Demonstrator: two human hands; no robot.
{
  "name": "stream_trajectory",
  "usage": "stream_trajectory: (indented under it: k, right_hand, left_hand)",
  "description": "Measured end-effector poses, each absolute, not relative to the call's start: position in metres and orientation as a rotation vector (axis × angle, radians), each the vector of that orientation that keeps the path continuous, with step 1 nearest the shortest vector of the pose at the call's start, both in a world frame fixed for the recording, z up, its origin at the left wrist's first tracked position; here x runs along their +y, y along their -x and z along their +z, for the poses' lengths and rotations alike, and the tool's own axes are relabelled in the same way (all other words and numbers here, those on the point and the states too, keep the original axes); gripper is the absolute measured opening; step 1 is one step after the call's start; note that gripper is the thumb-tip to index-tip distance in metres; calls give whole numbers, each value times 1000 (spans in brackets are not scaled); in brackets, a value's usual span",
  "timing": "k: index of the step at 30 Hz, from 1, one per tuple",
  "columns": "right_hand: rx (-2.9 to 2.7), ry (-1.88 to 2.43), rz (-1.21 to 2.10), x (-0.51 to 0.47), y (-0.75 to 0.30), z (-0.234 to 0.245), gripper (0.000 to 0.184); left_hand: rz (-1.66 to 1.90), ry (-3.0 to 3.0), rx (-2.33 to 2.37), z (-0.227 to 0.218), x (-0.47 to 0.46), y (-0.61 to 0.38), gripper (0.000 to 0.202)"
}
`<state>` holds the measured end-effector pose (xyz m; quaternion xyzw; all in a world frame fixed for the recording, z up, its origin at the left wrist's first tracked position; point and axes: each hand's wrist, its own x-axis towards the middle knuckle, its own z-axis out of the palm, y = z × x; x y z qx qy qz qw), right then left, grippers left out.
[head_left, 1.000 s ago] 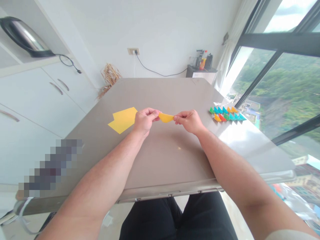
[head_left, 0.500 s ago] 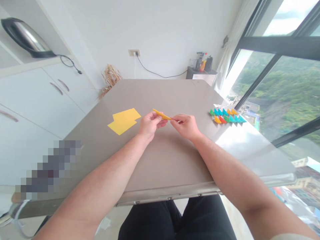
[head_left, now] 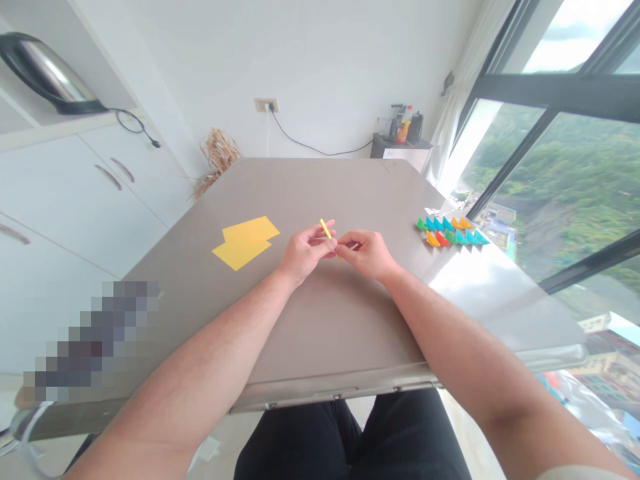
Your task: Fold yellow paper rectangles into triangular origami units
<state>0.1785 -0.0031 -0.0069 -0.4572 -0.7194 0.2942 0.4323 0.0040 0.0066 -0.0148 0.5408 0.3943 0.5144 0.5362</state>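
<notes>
A small folded yellow paper [head_left: 325,229] is pinched between my two hands above the middle of the table, its narrow edge turned up. My left hand [head_left: 307,252] grips it from the left, thumb and fingers pressed near its lower end. From the right, my right hand [head_left: 367,252] closes its thumb and fingertips on the same end, covering most of it. Left of my hands lie yellow paper sheets [head_left: 245,241], overlapping and flat on the table. Two rows of small folded paper boats [head_left: 453,238] in green, blue, orange and red stand at the right.
The grey-brown table [head_left: 320,180] spans the view, with its front edge close to my lap. A window [head_left: 555,173] runs along the right. A blurred-out object [head_left: 95,343] lies at the table's left edge. A kettle [head_left: 55,73] stands on the left shelf.
The folded yellow paper has turned from lying slantwise to nearly upright, narrow edge toward me. My hands have come closer together, fingertips meeting at its lower end.
</notes>
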Motion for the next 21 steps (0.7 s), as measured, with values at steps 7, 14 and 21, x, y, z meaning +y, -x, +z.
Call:
stream_trajectory:
  k: [7, 14, 21]
  right_hand:
    - [-1755, 1173, 839, 0, -182, -7, 24]
    - [-1712, 1198, 928, -1, -182, -4, 19]
    - [-1723, 1273, 689, -3, -175, -5, 13]
  left_hand:
    - [1187, -1254, 887, -14, 6, -2, 62]
    - [1166, -1311, 864, -16, 8, 1, 59]
    - [1142, -1456, 900, -15, 5, -3, 49]
